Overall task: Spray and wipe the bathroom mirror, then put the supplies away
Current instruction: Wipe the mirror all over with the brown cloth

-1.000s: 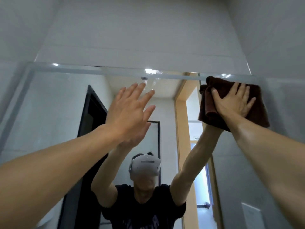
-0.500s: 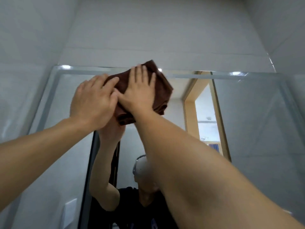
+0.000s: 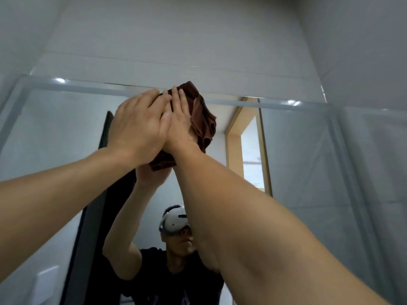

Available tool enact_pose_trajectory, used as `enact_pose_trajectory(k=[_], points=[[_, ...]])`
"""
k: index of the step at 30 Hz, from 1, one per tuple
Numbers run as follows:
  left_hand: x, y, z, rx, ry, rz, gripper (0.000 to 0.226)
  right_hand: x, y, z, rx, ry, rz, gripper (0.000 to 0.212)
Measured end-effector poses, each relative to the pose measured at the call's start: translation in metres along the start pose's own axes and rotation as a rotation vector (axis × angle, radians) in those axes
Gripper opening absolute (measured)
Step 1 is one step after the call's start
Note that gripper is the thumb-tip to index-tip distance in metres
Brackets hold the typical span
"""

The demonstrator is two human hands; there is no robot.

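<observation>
We have brought our left hand [image 3: 136, 126] onto the right hand [image 3: 179, 126], both now pressing flat, fingers straight, on the brown cloth [image 3: 203, 119] at the mirror [image 3: 308, 172]'s top edge, so wiping continues with added pressure.

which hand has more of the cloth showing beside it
The right hand: the brown cloth bunches out past its right side against the mirror, while the left hand hides what lies beneath it.

No readable text, labels, brands or numbers showing anywhere. Faint purple print appearing on the black shirt [image 3: 167, 289] reflected in the mirror [image 3: 308, 172], too blurred for making out any letters.
</observation>
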State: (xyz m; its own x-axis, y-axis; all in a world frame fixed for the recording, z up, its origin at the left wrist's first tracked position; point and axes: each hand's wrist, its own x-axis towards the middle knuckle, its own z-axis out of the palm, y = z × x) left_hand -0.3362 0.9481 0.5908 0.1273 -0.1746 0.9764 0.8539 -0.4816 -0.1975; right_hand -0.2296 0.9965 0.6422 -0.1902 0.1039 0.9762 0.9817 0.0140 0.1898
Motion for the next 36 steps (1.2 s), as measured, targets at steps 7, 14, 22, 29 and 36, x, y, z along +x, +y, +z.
enact_pose_trajectory(k=[7,14,22,29,36], points=[[0.016,0.108,0.045,-0.080,-0.076,-0.046,0.050,-0.054,0.161,-0.047,-0.090,0.091,0.244,0.100],[0.022,0.141,0.055,0.038,-0.210,-0.018,0.059,-0.097,0.275,-0.071,-0.159,0.107,0.492,0.091],[-0.026,0.003,0.004,0.197,-0.284,-0.108,0.061,-0.078,0.221,-0.060,-0.134,0.145,0.589,0.096],[-0.060,-0.092,-0.053,0.177,-0.284,-0.152,0.059,-0.010,0.035,-0.016,-0.073,0.146,0.443,0.101],[-0.075,-0.158,-0.088,0.187,-0.183,-0.210,0.052,0.028,-0.155,0.025,-0.025,0.092,0.171,0.101]])
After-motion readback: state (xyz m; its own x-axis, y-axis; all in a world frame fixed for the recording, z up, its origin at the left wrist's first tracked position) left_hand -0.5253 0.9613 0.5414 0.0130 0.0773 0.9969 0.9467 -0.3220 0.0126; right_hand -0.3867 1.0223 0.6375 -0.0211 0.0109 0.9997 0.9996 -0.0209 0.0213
